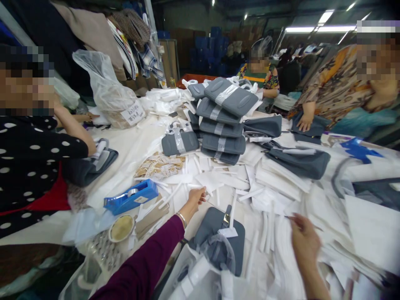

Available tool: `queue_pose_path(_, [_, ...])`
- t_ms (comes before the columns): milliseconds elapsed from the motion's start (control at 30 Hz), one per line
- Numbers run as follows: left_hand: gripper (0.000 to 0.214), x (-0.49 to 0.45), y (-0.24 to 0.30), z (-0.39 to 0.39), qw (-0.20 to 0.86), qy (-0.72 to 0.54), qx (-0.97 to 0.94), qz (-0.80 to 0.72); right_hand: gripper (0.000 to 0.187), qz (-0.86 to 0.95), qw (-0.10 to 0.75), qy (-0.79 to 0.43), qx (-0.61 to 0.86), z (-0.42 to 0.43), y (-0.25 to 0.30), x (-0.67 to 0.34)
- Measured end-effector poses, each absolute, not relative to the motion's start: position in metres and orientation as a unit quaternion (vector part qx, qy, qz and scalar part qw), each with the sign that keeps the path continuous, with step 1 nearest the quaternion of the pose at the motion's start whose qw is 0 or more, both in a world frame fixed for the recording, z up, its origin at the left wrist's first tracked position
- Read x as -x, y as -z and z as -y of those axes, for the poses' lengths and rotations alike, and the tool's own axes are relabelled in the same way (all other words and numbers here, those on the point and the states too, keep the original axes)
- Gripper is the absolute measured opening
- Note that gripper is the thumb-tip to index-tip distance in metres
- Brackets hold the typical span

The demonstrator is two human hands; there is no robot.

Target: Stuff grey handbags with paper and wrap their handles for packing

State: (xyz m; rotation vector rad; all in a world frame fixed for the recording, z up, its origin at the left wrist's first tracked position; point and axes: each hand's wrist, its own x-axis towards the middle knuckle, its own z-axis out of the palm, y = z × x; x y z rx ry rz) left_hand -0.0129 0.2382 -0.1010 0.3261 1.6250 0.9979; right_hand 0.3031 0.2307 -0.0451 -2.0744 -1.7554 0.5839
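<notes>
My left hand, below a purple sleeve, reaches over loose white paper strips with its fingers drawn together; what they pinch, if anything, is too small to make out. Just below it lies a dark grey handbag with a gold-coloured clasp, a white tag and a plastic-wrapped handle. On the right, my right hand is closed and slightly blurred above a stack of white sheets. A thin dark bit shows at its fingertips, its kind unclear.
A pile of taped grey handbags rises mid-table. A blue tape dispenser and an opened round container lie left. A large plastic bag stands behind. Co-workers sit around; one person's hand rests on a grey bag.
</notes>
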Motion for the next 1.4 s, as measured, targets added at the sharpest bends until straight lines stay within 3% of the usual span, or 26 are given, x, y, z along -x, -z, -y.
queue_pose_path(100, [0.031,0.004,0.101,-0.243,0.561,-0.44,-0.135,-0.688,0.039,0.679,0.199,-0.199,0.678,-0.218,0.071,-0.251])
queue_pose_path(233, [0.028,-0.001,0.095,-0.251,0.554,-0.471,-0.136,-0.672,0.044,0.728,0.091,-0.114,0.67,-0.224,0.101,-0.167])
queue_pose_path(333, [0.023,0.001,0.087,-0.256,0.553,-0.504,-0.145,-0.647,0.052,0.704,0.079,-0.054,0.703,-0.233,0.11,-0.136])
queue_pose_path(467, [0.02,0.01,0.074,-0.256,0.542,-0.557,-0.162,-0.608,0.056,0.653,0.087,-0.129,0.741,-0.243,0.108,-0.13])
queue_pose_path(700, [0.02,0.041,0.061,-0.211,0.527,-0.607,-0.186,-0.564,0.034,0.621,0.058,-0.184,0.76,-0.248,0.076,-0.176])
queue_pose_path(800, [0.019,0.05,0.063,-0.188,0.532,-0.609,-0.186,-0.558,0.022,0.568,0.137,-0.287,0.759,-0.235,0.059,-0.201])
queue_pose_path(900, [0.02,0.041,0.064,-0.17,0.542,-0.602,-0.181,-0.557,0.031,0.43,0.317,-0.513,0.671,-0.216,0.048,-0.201])
queue_pose_path(967, [0.02,0.026,0.063,-0.16,0.565,-0.595,-0.188,-0.54,0.037,0.352,0.384,-0.626,0.58,-0.203,0.045,-0.188])
queue_pose_path(1033, [0.021,0.009,0.062,-0.15,0.594,-0.584,-0.207,-0.513,0.042,0.322,0.394,-0.677,0.531,-0.192,0.046,-0.173])
queue_pose_path(1167, [0.021,0.005,0.06,-0.116,0.598,-0.541,-0.274,-0.524,0.047,0.285,0.393,-0.657,0.577,-0.183,0.06,-0.162])
queue_pose_path(1400, [0.008,0.114,0.06,-0.002,0.375,-0.379,-0.375,-0.759,0.026,0.279,0.391,-0.649,0.59,-0.221,0.076,-0.154])
